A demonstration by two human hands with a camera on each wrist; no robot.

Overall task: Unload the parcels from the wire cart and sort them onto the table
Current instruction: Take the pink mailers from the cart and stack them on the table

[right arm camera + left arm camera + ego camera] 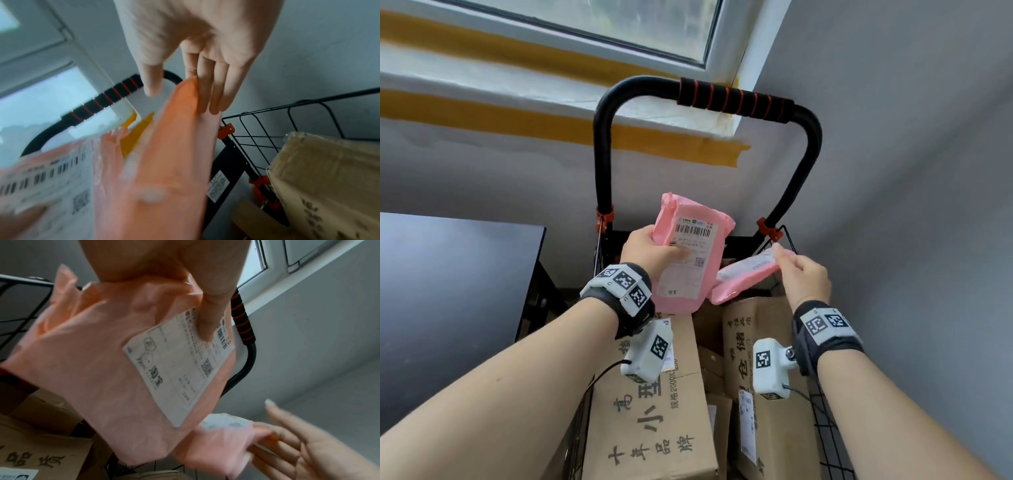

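Head view: left hand (650, 251) grips a labelled pink mailer (690, 260); at 3 o'clock, right hand (803, 274) apparently pinches another pink mailer (743, 277).

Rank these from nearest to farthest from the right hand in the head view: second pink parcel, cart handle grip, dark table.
1. Second pink parcel: pinched in the right hand.
2. Cart handle grip: above, by the window.
3. Dark table: far left.

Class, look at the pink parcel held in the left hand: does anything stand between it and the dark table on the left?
Nothing visible does. The left hand holds the pink parcel above the wire cart, clear of the cardboard boxes. The table lies left, open space between.
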